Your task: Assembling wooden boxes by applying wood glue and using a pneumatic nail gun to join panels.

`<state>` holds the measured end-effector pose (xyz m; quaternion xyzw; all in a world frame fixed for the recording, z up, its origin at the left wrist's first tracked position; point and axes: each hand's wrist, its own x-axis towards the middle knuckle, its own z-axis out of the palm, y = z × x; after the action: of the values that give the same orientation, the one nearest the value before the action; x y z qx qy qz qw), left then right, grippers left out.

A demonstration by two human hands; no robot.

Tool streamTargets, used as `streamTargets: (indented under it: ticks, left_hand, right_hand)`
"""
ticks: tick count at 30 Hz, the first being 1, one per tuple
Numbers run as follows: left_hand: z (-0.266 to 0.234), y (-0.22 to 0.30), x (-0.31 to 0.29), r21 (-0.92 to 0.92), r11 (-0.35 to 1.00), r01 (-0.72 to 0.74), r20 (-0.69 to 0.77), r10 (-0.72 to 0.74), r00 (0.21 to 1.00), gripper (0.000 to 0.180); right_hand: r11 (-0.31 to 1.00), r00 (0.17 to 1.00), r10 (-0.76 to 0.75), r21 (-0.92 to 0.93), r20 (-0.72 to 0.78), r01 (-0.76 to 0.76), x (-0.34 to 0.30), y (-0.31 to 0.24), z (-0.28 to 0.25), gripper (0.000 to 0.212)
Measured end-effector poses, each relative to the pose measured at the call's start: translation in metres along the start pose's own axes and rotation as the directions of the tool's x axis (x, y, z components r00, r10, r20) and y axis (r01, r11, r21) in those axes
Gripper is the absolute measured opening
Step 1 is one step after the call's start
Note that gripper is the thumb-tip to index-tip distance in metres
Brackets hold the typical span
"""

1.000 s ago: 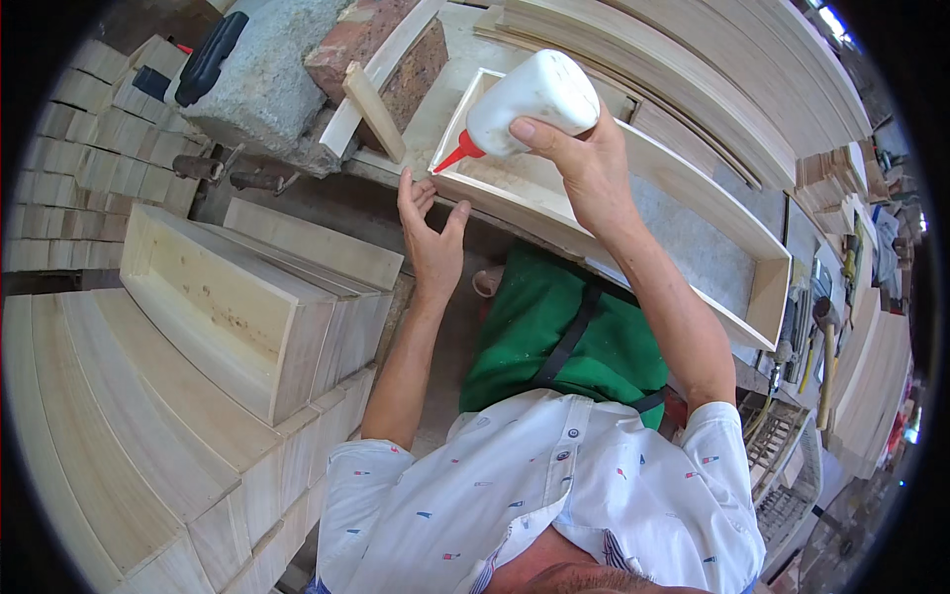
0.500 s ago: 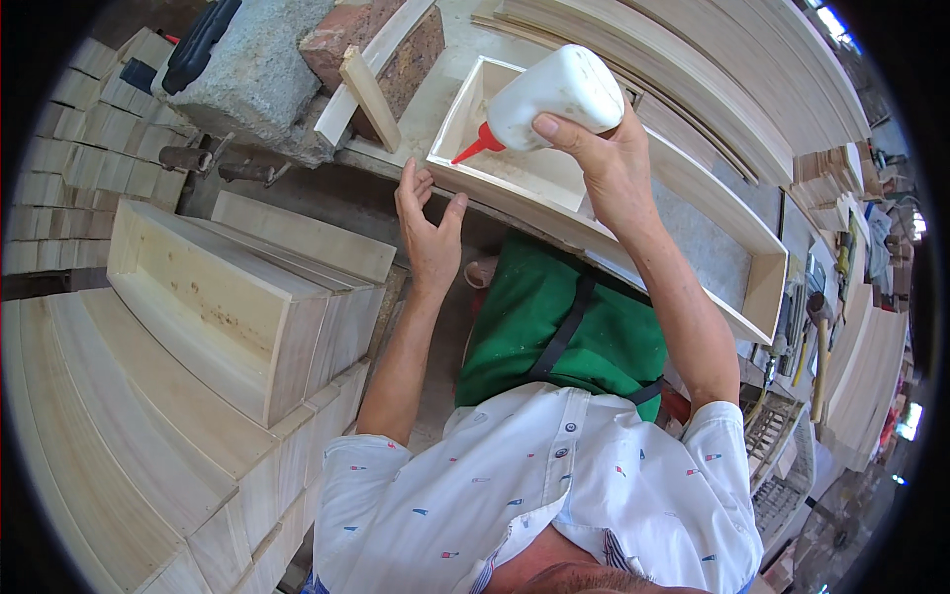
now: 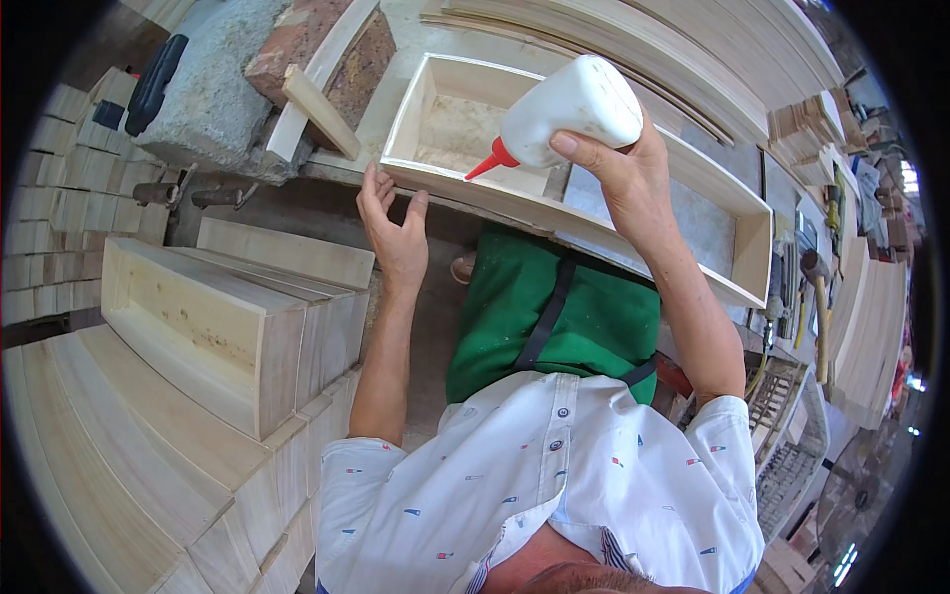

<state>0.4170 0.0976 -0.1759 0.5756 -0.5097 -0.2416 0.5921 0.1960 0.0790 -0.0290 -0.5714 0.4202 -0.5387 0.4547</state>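
Note:
My right hand (image 3: 633,178) grips a white squeeze bottle (image 3: 574,111), tilted so that its red nozzle (image 3: 492,158) points down and left. The tip is at the near long edge of a pale wooden box frame (image 3: 584,226), a little right of the left corner. At that corner my left hand (image 3: 398,233) has its fingers and thumb apart, the fingertips against or very close to the outer side. A pale panel (image 3: 457,129) shows inside the frame's left end; grey surface shows through the rest.
A rough concrete block (image 3: 203,109), a reddish brick (image 3: 346,74) and wood strips (image 3: 322,111) sit left of the frame. Stacked wooden boxes (image 3: 188,317) stand at my left. Long boards (image 3: 673,49) lie behind; a hammer (image 3: 819,297) is at the right.
The nozzle tip has moved right along the frame's near edge, away from the left corner. My left hand stays by that corner. The whole view has shifted slightly.

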Motion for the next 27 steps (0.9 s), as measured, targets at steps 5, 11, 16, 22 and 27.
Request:
streamTargets:
  ticks: [5,11,16,22,27]
  left_hand:
    - [-0.002,0.003,-0.001,0.064,0.997,-0.038,0.012,0.037,0.999,0.06]
    - [0.001,0.004,-0.002,0.093,0.996,-0.011,0.039,0.008,0.999,0.056]
    - [0.002,0.001,-0.002,0.078,0.997,-0.017,0.002,0.017,1.0,0.052]
    - [0.0,-0.003,0.0,0.067,0.998,0.012,0.003,-0.012,1.0,0.052]
    - [0.001,-0.003,0.0,0.003,0.999,0.043,0.025,-0.043,0.999,0.052]
  right_hand:
    - [1.0,0.999,0.0,-0.014,-0.035,-0.001,-0.015,-0.003,-0.023,0.058]
    - [0.999,0.993,0.001,-0.046,-0.114,-0.006,-0.039,-0.006,-0.055,0.056]
    - [0.995,0.983,0.01,-0.094,-0.182,-0.028,-0.061,-0.009,-0.084,0.055]
    - [0.996,0.96,0.012,-0.08,-0.278,-0.036,-0.088,-0.019,-0.111,0.058]
    - [0.995,0.929,0.013,-0.087,-0.371,-0.048,-0.112,-0.023,-0.141,0.06]
